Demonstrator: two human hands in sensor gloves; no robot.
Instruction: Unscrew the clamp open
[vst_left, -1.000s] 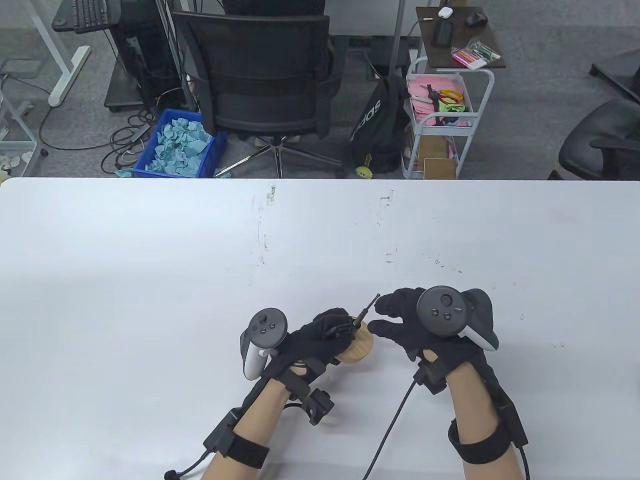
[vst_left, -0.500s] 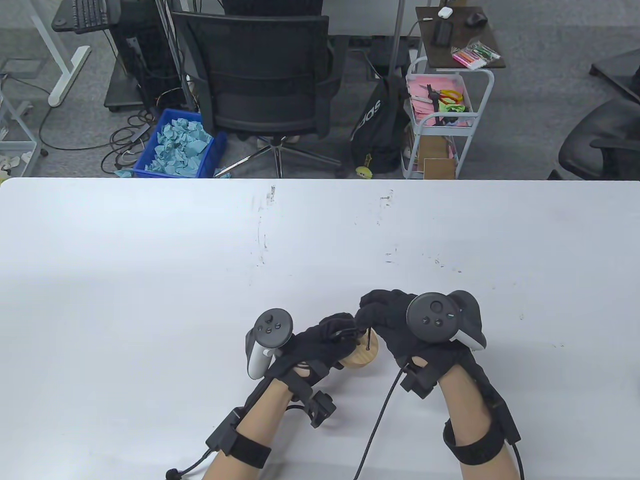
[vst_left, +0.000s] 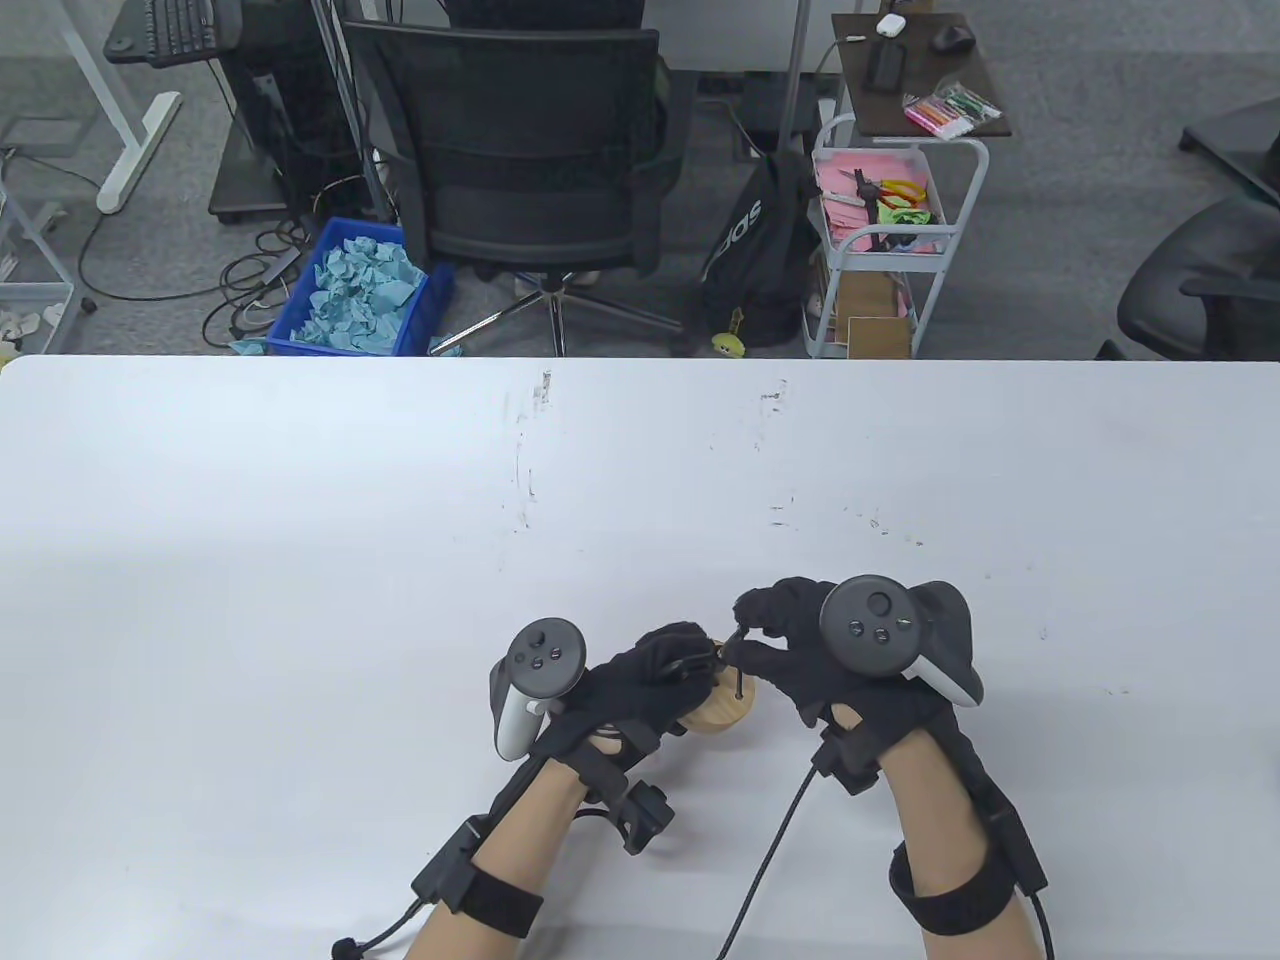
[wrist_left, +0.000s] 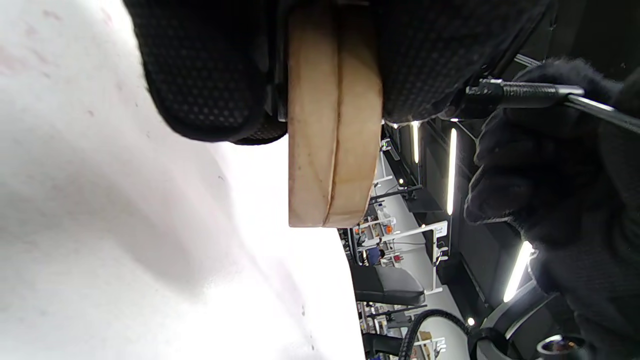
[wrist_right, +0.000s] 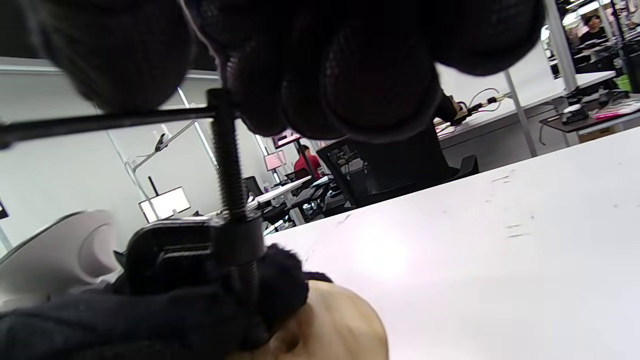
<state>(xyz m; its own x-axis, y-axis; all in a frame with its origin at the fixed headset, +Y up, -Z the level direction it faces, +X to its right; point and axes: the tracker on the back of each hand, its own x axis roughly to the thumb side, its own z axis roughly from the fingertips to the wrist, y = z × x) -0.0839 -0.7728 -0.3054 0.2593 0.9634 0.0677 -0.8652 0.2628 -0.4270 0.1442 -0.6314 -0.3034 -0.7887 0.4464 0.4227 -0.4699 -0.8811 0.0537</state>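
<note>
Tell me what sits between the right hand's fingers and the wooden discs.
The clamp's threaded screw: the right wrist view shows it running down from the right hand, which pinches its crossbar, through the black clamp frame onto the wooden discs.

I see my left hand (vst_left: 640, 680) and right hand (vst_left: 800, 650) each covered by a black knit sensor glove with a dotted mesh texture. A tracker is strapped to the back of each hand: a dark grey round face with small buttons, on a light grey body. Black strap mounts and small black boxes sit at each wrist. A wide black band encircles each forearm. A thin black cable runs back from each wrist.
</note>
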